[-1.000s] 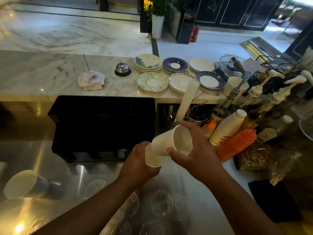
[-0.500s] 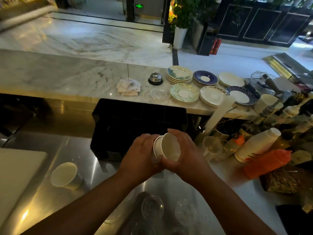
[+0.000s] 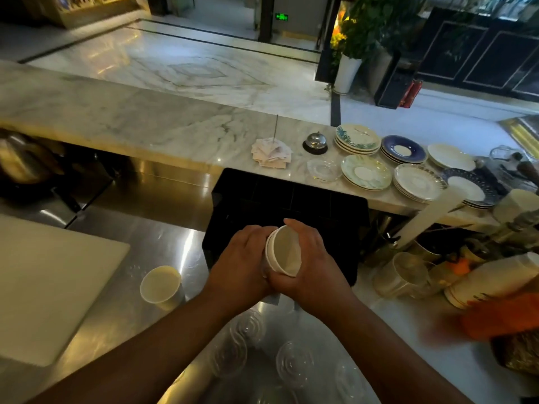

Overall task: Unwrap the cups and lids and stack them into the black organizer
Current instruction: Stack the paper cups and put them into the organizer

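Observation:
Both hands hold a short stack of white paper cups point(image 3: 284, 252) on its side, its open mouth facing me, right in front of the black organizer point(image 3: 287, 199). My left hand point(image 3: 243, 262) wraps the base end and my right hand point(image 3: 313, 265) grips the rim end. A single white paper cup point(image 3: 161, 284) lies tipped on the steel counter to the left. Several clear plastic lids point(image 3: 294, 364) lie on the counter below my wrists. A tall wrapped sleeve of cups point(image 3: 431, 217) leans at the right.
A white cutting board point(image 3: 43, 290) lies at the left. Stacked saucers point(image 3: 366, 172), a service bell point(image 3: 316, 142) and a pile of receipts point(image 3: 271, 151) sit on the marble ledge behind the organizer. Bottles, glass mugs point(image 3: 404, 272) and an orange squeeze bottle point(image 3: 501, 317) crowd the right side.
My hands pushed the separated cups together into one stack and brought it closer to the organizer. The view shifted left and up, so the lone cup and cutting board show more.

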`<state>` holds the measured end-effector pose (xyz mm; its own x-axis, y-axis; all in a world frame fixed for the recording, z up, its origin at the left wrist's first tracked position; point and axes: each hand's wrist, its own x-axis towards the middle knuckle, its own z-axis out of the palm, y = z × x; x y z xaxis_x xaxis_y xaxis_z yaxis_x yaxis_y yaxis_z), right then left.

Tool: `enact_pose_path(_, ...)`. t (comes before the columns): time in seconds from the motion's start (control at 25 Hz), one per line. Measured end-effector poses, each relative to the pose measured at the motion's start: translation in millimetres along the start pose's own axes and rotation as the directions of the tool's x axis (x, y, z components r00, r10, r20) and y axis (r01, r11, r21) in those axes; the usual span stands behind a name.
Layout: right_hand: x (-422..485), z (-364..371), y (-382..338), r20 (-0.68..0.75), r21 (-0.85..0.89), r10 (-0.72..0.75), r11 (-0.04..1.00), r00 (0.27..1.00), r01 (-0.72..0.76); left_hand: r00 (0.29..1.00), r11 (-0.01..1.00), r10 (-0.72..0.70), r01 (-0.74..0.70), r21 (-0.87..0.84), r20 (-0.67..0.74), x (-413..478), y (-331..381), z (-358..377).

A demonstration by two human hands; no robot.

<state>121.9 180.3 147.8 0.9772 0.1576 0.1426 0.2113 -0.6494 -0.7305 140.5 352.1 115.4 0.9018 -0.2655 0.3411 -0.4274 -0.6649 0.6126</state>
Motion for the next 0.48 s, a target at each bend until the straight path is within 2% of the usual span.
enact_pose_path(0.16, 9.6, 19.5, -9.9, 0.011, 0.022, 0.026, 0.999, 1.000, -0.027, 0.994, 0.996, -0.090, 0.090, 0.002, 0.055, -10.5, -30.8, -19.8)
enact_pose_path(0.32, 16.2, 41.8, -18.6, 0.024, 0.024, 0.049, 0.999, 0.999, -0.049, 0.970, 0.958, -0.244, 0.240, 0.154, 0.003, -40.9, -84.9, -41.3)
enact_pose_path(0.4, 20.4, 55.0, -23.5, 0.035, 0.022, 0.053, 0.998, 0.998, -0.053, 0.930, 0.907, -0.366, 0.363, 0.213, -0.030, -61.7, -117.0, -52.8)
enact_pose_path(0.48, 22.6, 65.6, -27.4, 0.050, 0.018, 0.053, 0.998, 0.997, -0.054, 0.859, 0.833, -0.511, 0.506, 0.223, -0.041, -82.0, -145.7, -62.2)
